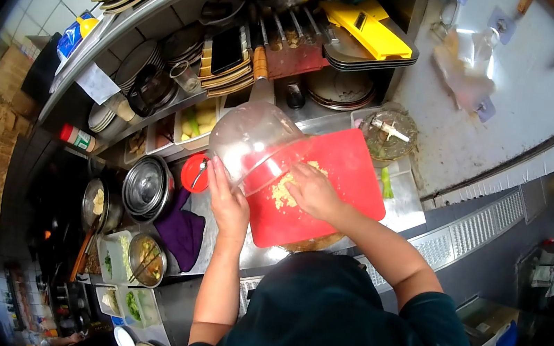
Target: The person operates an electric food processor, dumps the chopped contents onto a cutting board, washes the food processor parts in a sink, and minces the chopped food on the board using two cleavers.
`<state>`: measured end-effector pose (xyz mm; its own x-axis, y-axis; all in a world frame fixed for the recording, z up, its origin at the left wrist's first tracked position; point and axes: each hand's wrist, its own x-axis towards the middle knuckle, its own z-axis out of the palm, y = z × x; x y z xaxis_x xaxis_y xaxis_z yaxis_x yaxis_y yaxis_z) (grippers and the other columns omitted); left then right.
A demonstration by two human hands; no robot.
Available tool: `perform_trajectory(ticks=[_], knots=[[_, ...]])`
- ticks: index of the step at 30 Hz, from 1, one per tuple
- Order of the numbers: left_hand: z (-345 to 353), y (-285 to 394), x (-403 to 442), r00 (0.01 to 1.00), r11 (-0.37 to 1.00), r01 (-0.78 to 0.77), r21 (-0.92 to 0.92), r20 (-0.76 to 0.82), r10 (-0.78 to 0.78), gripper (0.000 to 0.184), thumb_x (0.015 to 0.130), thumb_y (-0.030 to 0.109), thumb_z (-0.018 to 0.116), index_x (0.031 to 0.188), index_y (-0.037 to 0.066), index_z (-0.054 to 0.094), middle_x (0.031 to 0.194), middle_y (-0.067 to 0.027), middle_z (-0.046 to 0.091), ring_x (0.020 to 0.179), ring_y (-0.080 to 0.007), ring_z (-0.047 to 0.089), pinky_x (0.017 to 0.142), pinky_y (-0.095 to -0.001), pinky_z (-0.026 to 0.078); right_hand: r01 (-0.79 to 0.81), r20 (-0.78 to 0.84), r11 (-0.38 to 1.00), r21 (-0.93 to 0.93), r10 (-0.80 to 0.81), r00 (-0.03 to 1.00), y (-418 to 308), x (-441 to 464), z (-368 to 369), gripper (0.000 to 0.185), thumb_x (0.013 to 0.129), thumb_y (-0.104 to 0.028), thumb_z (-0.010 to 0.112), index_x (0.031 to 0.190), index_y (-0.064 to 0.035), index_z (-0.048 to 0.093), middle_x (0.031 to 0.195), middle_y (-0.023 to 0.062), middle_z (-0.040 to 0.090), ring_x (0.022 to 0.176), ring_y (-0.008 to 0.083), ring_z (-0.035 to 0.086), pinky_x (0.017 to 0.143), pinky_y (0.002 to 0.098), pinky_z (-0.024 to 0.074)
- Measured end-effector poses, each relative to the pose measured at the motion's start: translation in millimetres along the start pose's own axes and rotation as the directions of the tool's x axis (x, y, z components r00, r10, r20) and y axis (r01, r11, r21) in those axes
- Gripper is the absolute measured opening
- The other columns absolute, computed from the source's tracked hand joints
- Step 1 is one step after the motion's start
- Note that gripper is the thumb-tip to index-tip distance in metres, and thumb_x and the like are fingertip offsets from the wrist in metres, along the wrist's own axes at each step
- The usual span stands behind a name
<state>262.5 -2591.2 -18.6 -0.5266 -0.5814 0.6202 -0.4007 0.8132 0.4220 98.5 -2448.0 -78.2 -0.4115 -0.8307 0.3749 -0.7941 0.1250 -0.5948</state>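
A clear plastic bowl (253, 138) is tilted on its side, its mouth facing the red cutting board (360, 177). My left hand (226, 198) holds the bowl by its lower left side, fingers along the wall. On the board lies pale, finely chopped food (282, 196) that looks like minced garlic. My right hand (316, 191) rests palm down at this pile, touching it, with thumb and fingers apart. Some bits are scattered near the fingertips. A red-rimmed small tub (195, 173) with a spoon stands just left of my left hand.
A broad-bladed knife (262, 76) with a wooden handle stands behind the bowl. Metal bowls (147, 187) and a purple cloth (180, 230) lie to the left. A round clear container (390, 133) sits beyond the board. Above, a shelf holds plates, trays and a yellow slicer (369, 28).
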Motion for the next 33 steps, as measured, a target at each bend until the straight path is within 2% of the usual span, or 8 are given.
perform_trajectory(ticks=[5,8,11,14,16,20,28,33], knots=[[-5.0,-0.7,4.2,0.998,0.999,0.037,0.032,-0.048,-0.036,0.079,0.081,-0.016,0.045,0.157,0.001,0.03,0.154,-0.0288,0.04,0.13,-0.0427,0.055,0.097,-0.0403,0.055,-0.191,-0.116,0.96,0.205,0.218,0.969,14.1,8.0,-3.4,0.031,0.097,-0.025,0.061,0.11,0.0025,0.069,0.114,0.0229,0.069,0.106,0.0387,0.066,0.093,0.0452,0.0521],[-14.5,12.8,4.3,0.883,0.832,0.469,-0.295,0.17,-0.438,0.082,0.082,-0.017,0.042,0.159,0.003,0.025,0.155,-0.0252,0.041,0.121,-0.0331,0.063,0.083,-0.0359,0.061,-0.367,-0.064,0.835,0.41,0.428,0.902,24.5,14.0,-6.3,0.033,0.097,-0.03,0.064,0.106,0.0017,0.07,0.102,0.0213,0.072,0.094,0.0343,0.069,0.084,0.042,0.0541],[-12.6,8.8,-2.2,0.873,0.687,0.478,-0.547,0.211,-0.44,0.085,0.082,-0.017,0.039,0.161,0.006,0.02,0.156,-0.0221,0.041,0.113,-0.026,0.066,0.073,-0.0317,0.062,-0.389,0.033,0.686,0.615,0.47,0.882,47.2,10.8,-9.3,0.039,0.097,-0.037,0.066,0.106,0.0011,0.07,0.093,0.0176,0.072,0.085,0.0262,0.07,0.078,0.0372,0.0537],[-16.9,27.9,-0.2,0.83,0.587,0.552,-0.592,0.323,-0.455,0.082,0.082,-0.016,0.036,0.16,0.007,0.022,0.153,-0.0233,0.042,0.1,-0.0302,0.071,0.073,-0.0331,0.064,-0.419,0.177,0.525,0.741,0.449,0.876,52.6,5.1,-22.6,0.043,0.098,-0.041,0.067,0.102,0.0016,0.071,0.086,0.0092,0.07,0.079,0.0137,0.064,0.072,0.0307,0.0516],[-17.3,44.7,0.2,0.759,0.474,0.642,-0.603,0.409,-0.506,0.081,0.084,-0.013,0.039,0.16,0.008,0.02,0.148,-0.0276,0.042,0.086,-0.0318,0.073,0.065,-0.0362,0.065,-0.44,0.234,0.478,0.76,0.43,0.872,50.8,-3.3,-44.5,0.041,0.098,-0.039,0.068,0.101,0.0016,0.071,0.085,0.0076,0.069,0.079,0.0118,0.063,0.071,0.0292,0.0511],[5.1,55.4,-4.2,0.679,0.379,0.728,-0.571,0.524,-0.514,0.08,0.086,-0.01,0.041,0.16,0.008,0.018,0.147,-0.0302,0.041,0.081,-0.0312,0.073,0.064,-0.0361,0.065,-0.44,0.215,0.444,0.78,0.47,0.856,57.7,-20.2,-68.0,0.039,0.097,-0.037,0.069,0.094,0.0013,0.07,0.079,0.0053,0.067,0.072,0.0093,0.059,0.065,0.0295,0.0489],[31.2,104.8,2.8,0.636,0.394,0.772,-0.5,0.622,-0.456,0.075,0.088,-0.008,0.043,0.159,0.002,0.017,0.139,-0.0275,0.048,0.077,-0.0297,0.072,0.06,-0.0371,0.065,-0.552,0.097,0.66,0.51,0.593,0.799,76.9,-48.6,-118.5,0.04,0.091,-0.03,0.072,0.07,0.0004,0.056,0.063,0.0131,0.055,0.058,0.0154,0.052,0.056,0.0372,0.0416],[41.8,128.4,-8.1,0.594,0.418,0.793,-0.444,0.714,-0.371,0.075,0.088,-0.008,0.047,0.158,0.0,0.022,0.137,-0.0239,0.054,0.099,-0.025,0.069,0.082,-0.033,0.06,-0.602,0.084,0.577,0.552,0.68,0.729,85.5,-90.8,-140.5,0.034,0.089,-0.03,0.07,0.079,0.0014,0.063,0.066,0.0151,0.06,0.06,0.0198,0.056,0.059,0.0371,0.0452]])
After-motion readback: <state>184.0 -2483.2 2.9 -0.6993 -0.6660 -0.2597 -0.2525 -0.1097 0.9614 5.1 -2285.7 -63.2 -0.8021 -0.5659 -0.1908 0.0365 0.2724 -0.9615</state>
